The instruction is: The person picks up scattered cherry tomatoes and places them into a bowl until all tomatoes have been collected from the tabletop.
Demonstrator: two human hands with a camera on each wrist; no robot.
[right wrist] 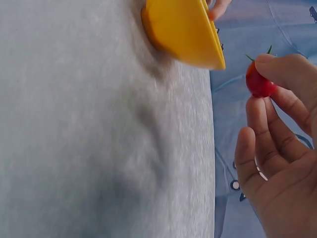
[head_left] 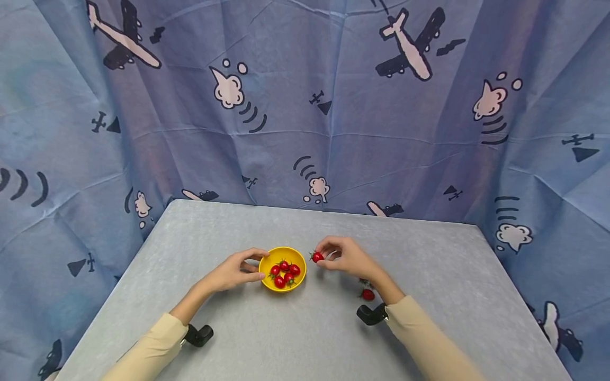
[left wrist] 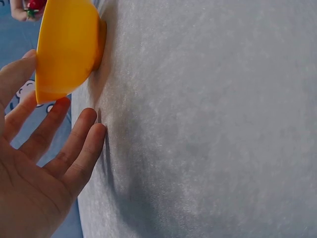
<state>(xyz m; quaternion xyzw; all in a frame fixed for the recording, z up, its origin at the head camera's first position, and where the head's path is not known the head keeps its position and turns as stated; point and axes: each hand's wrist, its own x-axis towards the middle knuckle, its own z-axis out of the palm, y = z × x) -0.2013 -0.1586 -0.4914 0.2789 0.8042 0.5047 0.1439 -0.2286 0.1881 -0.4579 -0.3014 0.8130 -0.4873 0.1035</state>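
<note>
A yellow bowl with several red cherry tomatoes inside stands on the table. My left hand holds the bowl at its left side, thumb and index finger set apart along the rim. In the left wrist view its middle fingertip meets the bowl's outer wall, while the other two fingers are spread below. To the right of the bowl, my right hand pinches a cherry tomato between thumb and fingers. That tomato, green stem showing, is above the table just outside the bowl's right rim.
Another cherry tomato lies on the grey table beside my right forearm. Green stem tips show just behind it, partly hidden by the arm. A blue curtain printed with planes hangs behind the table.
</note>
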